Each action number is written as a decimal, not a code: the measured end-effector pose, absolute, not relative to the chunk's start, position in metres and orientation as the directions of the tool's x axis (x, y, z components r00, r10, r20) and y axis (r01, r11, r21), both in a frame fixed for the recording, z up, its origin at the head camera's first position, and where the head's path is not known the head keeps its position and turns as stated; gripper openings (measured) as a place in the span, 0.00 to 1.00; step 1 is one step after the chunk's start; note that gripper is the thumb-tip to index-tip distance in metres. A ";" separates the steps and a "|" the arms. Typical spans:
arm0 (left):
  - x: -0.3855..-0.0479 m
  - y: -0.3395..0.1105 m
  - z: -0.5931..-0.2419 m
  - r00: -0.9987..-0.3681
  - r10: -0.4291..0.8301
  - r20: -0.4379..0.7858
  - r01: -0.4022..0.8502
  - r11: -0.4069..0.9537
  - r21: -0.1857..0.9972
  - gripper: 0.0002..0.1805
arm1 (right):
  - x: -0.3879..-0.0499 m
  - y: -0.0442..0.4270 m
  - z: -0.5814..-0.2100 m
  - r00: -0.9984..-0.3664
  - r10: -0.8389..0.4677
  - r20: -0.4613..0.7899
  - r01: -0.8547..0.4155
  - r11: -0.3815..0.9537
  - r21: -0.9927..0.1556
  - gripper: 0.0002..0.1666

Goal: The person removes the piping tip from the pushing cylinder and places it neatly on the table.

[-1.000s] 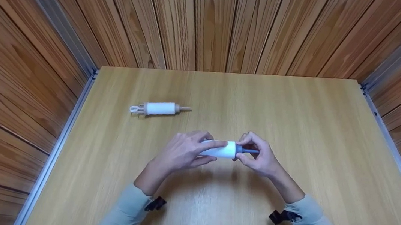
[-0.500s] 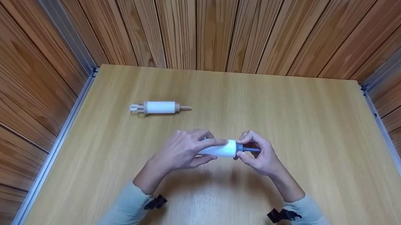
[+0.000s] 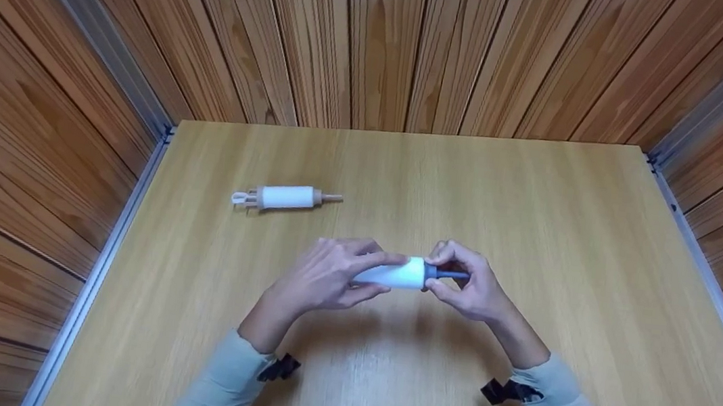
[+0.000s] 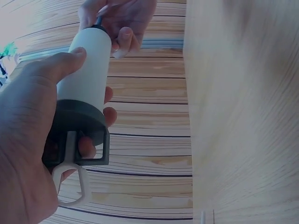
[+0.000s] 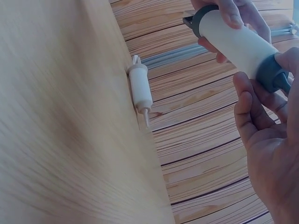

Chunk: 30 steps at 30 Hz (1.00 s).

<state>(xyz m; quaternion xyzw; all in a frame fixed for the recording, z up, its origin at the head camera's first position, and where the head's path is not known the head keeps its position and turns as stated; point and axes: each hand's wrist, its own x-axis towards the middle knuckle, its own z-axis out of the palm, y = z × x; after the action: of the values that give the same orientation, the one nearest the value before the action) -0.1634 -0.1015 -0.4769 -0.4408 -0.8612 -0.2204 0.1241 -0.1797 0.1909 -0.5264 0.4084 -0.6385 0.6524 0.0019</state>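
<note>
Above the table, a large syringe (image 3: 406, 273) with a white barrel lies nearly level between the hands. Its barrel is gripped by the left hand (image 3: 326, 277), thumb along one side and fingers round the other. In the left wrist view, the dark collar with its square finger loop and the pale ring handle (image 4: 74, 184) point back toward the left wrist. The right hand (image 3: 469, 287) pinches the blue-grey cap (image 5: 271, 73) at the nozzle end between thumb and fingers. A second syringe (image 3: 287, 196), white with beige ends, lies on the table beyond the left hand.
The wooden tabletop (image 3: 537, 216) is bounded by plank-patterned walls (image 3: 386, 42) at the back and both sides. Grey metal rails (image 3: 99, 268) run along the side edges. A black strap device (image 3: 280, 368) sits at each wrist.
Both hands keep their hold on the syringe. The right fingers shift slightly at the cap. The second syringe stays where it lies.
</note>
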 end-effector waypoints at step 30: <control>-0.162 -0.094 -0.490 -0.581 0.687 0.437 0.809 0.545 0.219 0.25 | -0.178 0.198 -0.527 -0.747 -0.467 0.474 -0.539 0.006 -0.843 0.12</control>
<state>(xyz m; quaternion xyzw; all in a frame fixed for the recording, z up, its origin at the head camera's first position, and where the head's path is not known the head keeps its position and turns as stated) -0.1619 -0.0940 -0.4903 -0.4319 -0.8659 -0.2018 0.1514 -0.1782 0.1979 -0.5274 0.3547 -0.7085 0.6094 0.0296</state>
